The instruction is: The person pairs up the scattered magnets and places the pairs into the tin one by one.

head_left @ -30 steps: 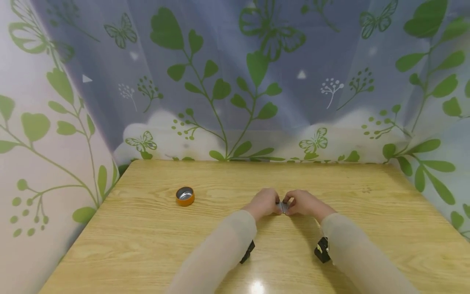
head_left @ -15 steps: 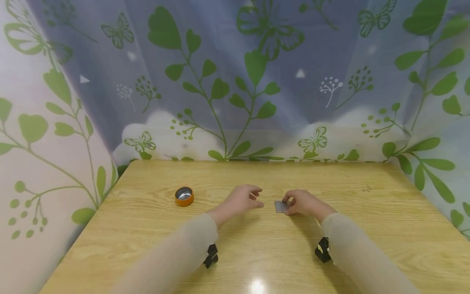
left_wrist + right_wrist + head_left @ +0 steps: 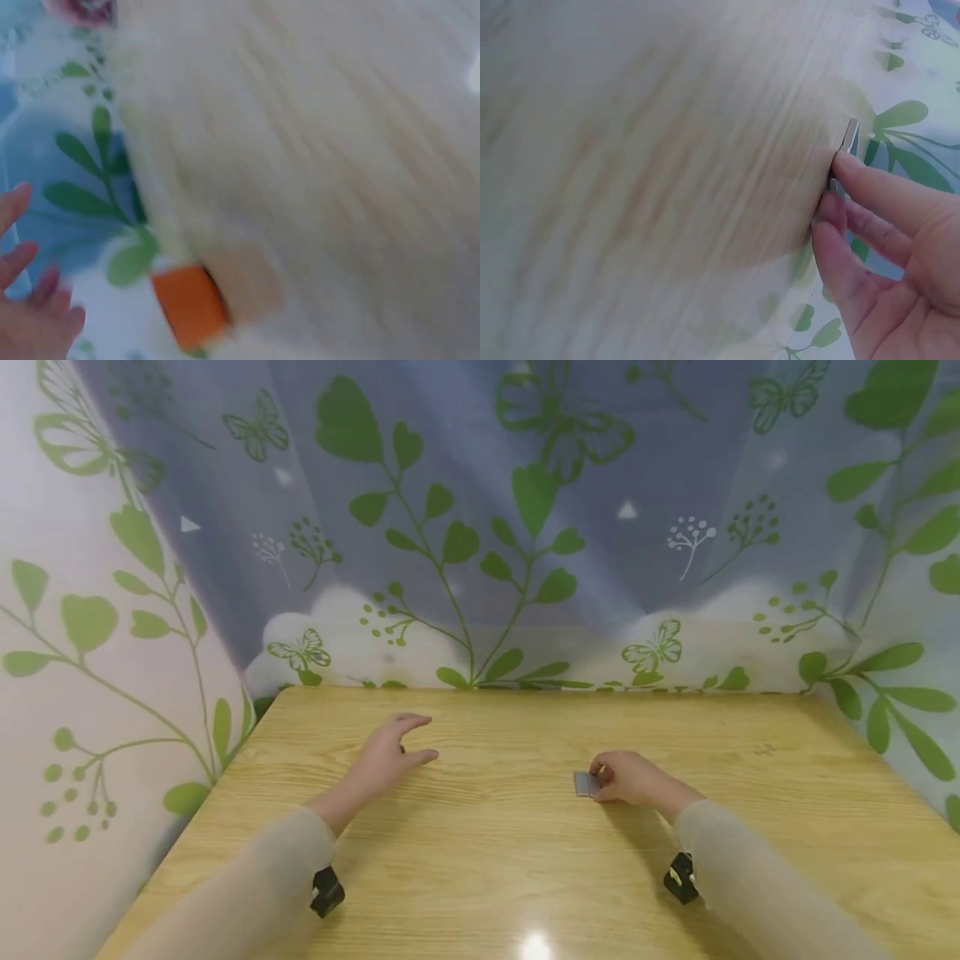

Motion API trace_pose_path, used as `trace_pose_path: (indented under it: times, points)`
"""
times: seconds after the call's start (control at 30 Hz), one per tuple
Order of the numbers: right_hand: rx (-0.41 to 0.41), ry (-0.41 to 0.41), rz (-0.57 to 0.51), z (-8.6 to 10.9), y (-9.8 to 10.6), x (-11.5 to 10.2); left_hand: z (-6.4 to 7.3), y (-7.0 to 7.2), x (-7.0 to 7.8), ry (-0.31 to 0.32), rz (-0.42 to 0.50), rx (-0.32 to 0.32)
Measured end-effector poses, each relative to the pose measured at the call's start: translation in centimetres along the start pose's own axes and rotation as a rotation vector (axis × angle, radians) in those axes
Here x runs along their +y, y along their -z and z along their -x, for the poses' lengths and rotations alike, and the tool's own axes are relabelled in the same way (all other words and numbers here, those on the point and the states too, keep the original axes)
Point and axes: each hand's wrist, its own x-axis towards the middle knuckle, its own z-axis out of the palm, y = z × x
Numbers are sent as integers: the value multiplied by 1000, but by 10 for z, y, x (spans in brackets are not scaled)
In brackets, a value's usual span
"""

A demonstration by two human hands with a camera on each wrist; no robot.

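My right hand (image 3: 628, 777) pinches the right end of a small flat grey rectangular piece (image 3: 582, 784) with a seam across it, low over the table. From the right wrist view the piece (image 3: 850, 136) appears edge-on, thin and metallic, between thumb and fingers. On the left, my left hand (image 3: 378, 762) is spread, thumb and fingers apart. It covers the small orange bowl in the head view. The left wrist view, blurred, has the bowl's orange side (image 3: 191, 306) to the right of the left fingers (image 3: 19, 259).
A light wooden table (image 3: 480, 860) lies under both hands. A curtain (image 3: 450, 527) with green leaves and butterflies stands along its back edge and at both sides. Each wrist carries a black camera, such as the left camera (image 3: 327, 892).
My left hand has let go of the grey piece and moved left to the orange bowl, its fingers spreading. My right hand stays in place, still pinching the piece.
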Motion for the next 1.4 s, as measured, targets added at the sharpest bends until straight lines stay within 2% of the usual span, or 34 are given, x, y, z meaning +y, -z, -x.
trace_pose_path:
  times: [0.1, 0.17, 0.3, 0.4, 0.53, 0.7, 0.93, 1.2, 1.3, 1.4]
  points:
    - [29, 5, 49, 0, 0, 1, 6, 10, -21, 92, 11, 37]
    - [39, -8, 56, 0, 0, 2, 8, 14, -36, 166, 39, 31]
    - [32, -23, 23, 0, 0, 2, 13, 17, -63, 301, 138, -63]
    - [32, -22, -24, 0, -1, 1, 15, 18, -78, 349, 213, -113]
    - [51, -13, -68, 3, 2, 0, 11, 16, -88, 335, 236, -127]
    - [48, -7, -114, 8, 5, -2, 6, 16, -92, 309, 247, -143]
    - [67, -3, -193, 8, 3, -5, 3, 19, -92, 336, 259, -173]
    - [21, -96, -637, -7, -8, -15, 1, 20, -91, 350, 221, -193]
    - [20, -112, -717, -12, -10, -27, 1, 20, -91, 351, 221, -194]
    - [25, -129, -746, -17, -11, -40, 1, 22, -92, 348, 228, -196]
